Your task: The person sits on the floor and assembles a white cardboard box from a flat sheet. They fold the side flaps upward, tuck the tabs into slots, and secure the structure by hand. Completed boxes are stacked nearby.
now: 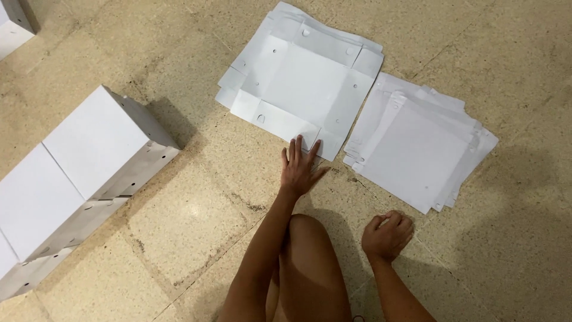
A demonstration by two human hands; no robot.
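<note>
Row of assembled white boxes [77,173] runs off the left edge, so its count and full length cannot be read; another white box [12,27] at top left shows one corner only. Lower sheets in both flat carton stacks [304,77] [417,149] are covered, showing edges only. Both forearms and the knee [310,268] are cut by the bottom edge; right hand [387,235] is curled, palm hidden.

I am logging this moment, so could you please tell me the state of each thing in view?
Left hand: open, flat, fingertips on the edge of the left stack.
Right hand: closed in a fist, resting on the floor, holding nothing visible.
Left stack: unfolded box blanks, lying flat.
Right stack: flat blanks, fanned unevenly.
Boxes: folded up, closed, in a row.
</note>
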